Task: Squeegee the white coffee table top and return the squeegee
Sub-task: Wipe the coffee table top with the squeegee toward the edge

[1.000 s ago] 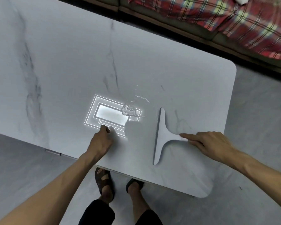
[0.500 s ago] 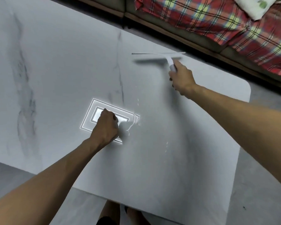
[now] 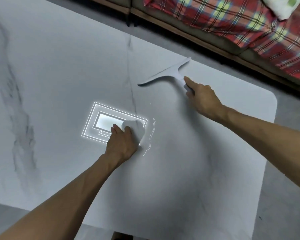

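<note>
White marble-patterned table with grey veins fills most of the head view, its rounded corner at the right of the frame and grey floor showing beyond its right and lower edges. Along the upper right runs a dark wooden sofa base covered by a red, yellow and white plaid blanket, with a white cushion in the top right corner.

At centre left of the frame a bright rectangular reflection of a ceiling light glows on the table, and a thin line of water curls just to its right.

The left hand rests on the table at the lower right edge of that reflection, fingers curled loosely into a fist with the knuckles down; nothing can be made out inside it.

The right hand reaches in from the right, its fingers closed around the short handle of a pale grey T-shaped plastic squeegee, the index finger stretched along the handle. The squeegee sits in the upper centre of the frame, near the far edge of the table, its long blade lying diagonally from lower left to upper right. Whether the blade edge touches the table cannot be told for certain.
</note>
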{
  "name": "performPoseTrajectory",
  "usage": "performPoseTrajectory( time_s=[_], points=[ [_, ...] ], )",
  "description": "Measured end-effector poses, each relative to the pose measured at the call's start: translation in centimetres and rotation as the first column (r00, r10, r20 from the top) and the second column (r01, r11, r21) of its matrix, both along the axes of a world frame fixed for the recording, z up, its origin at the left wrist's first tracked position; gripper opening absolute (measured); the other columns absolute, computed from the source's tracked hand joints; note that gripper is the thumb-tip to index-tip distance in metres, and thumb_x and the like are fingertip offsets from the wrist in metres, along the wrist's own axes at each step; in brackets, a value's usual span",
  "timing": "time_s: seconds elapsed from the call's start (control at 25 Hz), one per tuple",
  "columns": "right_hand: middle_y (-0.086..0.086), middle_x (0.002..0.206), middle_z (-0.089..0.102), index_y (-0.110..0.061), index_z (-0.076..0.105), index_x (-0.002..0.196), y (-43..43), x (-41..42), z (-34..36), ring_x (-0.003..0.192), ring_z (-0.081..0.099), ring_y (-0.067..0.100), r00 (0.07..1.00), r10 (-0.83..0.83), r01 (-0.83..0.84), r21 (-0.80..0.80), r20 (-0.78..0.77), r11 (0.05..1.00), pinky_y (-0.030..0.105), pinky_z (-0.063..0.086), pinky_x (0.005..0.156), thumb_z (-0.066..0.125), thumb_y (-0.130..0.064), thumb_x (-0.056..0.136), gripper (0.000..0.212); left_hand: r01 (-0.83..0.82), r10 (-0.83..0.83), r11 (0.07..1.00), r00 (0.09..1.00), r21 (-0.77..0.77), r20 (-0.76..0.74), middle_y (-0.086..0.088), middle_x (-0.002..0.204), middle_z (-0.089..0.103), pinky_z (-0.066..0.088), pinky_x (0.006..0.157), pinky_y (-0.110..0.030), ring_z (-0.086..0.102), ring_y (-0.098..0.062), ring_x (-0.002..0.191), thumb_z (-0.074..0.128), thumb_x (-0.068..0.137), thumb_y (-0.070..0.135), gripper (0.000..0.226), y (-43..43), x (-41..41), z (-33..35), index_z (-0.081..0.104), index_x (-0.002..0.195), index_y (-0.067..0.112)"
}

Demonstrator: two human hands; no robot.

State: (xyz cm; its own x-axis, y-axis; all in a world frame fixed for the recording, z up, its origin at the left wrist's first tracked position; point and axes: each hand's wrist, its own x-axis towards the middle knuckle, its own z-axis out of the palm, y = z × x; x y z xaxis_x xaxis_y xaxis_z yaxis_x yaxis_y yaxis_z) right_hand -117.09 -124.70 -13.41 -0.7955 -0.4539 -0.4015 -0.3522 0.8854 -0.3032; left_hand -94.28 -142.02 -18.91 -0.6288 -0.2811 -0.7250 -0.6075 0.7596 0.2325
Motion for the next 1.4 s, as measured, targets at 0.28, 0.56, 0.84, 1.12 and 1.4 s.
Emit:
performPoseTrajectory(
  time_s=[0.28, 0.56, 0.84, 1.12, 1.4],
  points=[
    [0.005, 0.111, 0.07, -0.039, 0.032, 0.147, 11.6, 6.7, 6.5, 0.092, 0.064, 0.031, 0.983, -0.046, 0.002, 0.244, 0.176, 0.97, 0.034, 0.049, 0.079, 0.039, -0.034, 0.1, 0.048, -0.113, 0.111, 0.991, 0.993, 0.073, 0.025, -0.027, 0.148, 0.025, 0.04, 0.107, -0.051, 0.035, -0.047, 0.132, 0.054, 0.088, 0.021, 0.051, -0.3, -1.2, 0.7, 0.043, 0.136, 0.007],
    [0.022, 0.109, 0.063, -0.019, 0.046, 0.122, 2.1, -2.9, 4.5, 0.072, 0.058, 0.034, 0.954, -0.286, 0.28, 0.077, 0.084, 0.957, 0.029, 0.042, 0.047, 0.034, -0.022, 0.099, 0.026, -0.124, 0.124, 0.99, 0.992, 0.06, 0.005, -0.028, 0.151, 0.017, 0.035, 0.11, -0.053, 0.027, -0.048, 0.137, 0.055, 0.087, 0.022, 0.055, 0.3, -1.0, 0.1, 0.042, 0.138, 0.006],
    [0.029, 0.108, 0.062, -0.014, 0.036, 0.135, 3.7, 0.7, 2.1, 0.086, 0.062, 0.045, 0.98, -0.201, 0.198, 0.201, -0.004, 0.959, 0.045, 0.049, 0.068, 0.036, -0.017, 0.098, 0.037, -0.106, 0.107, 0.992, 0.994, 0.066, -0.006, -0.033, 0.152, 0.012, 0.031, 0.113, -0.053, 0.02, -0.05, 0.14, 0.053, 0.087, 0.022, 0.059, 0.4, -0.7, -0.3, 0.037, 0.14, 0.004],
    [0.008, 0.08, 0.064, -0.024, 0.026, 0.15, 11.7, 11.2, 6.8, 0.065, 0.058, 0.026, 0.965, -0.174, 0.092, 0.37, 0.196, 0.925, 0.029, 0.036, 0.056, 0.035, -0.027, 0.101, 0.049, -0.068, 0.068, 0.991, 0.998, 0.117, -0.002, -0.05, 0.146, -0.001, 0.014, 0.118, -0.053, 0.001, -0.059, 0.141, 0.038, 0.086, 0.011, 0.044, 0.1, 0.0, -0.3, 0.039, 0.128, 0.001],
    [0.023, 0.098, 0.055, -0.026, 0.041, 0.1, -0.1, 0.0, 5.0, 0.074, 0.049, 0.03, 0.89, -0.417, 0.42, 0.027, 0.183, 0.907, 0.029, 0.037, 0.048, 0.033, -0.013, 0.097, 0.016, -0.059, 0.059, 0.989, 0.998, 0.138, 0.0, -0.048, 0.148, -0.005, 0.011, 0.119, -0.05, -0.002, -0.057, 0.143, 0.041, 0.082, 0.012, 0.047, -0.1, 0.3, -0.7, 0.038, 0.127, 0.001]
  ],
)
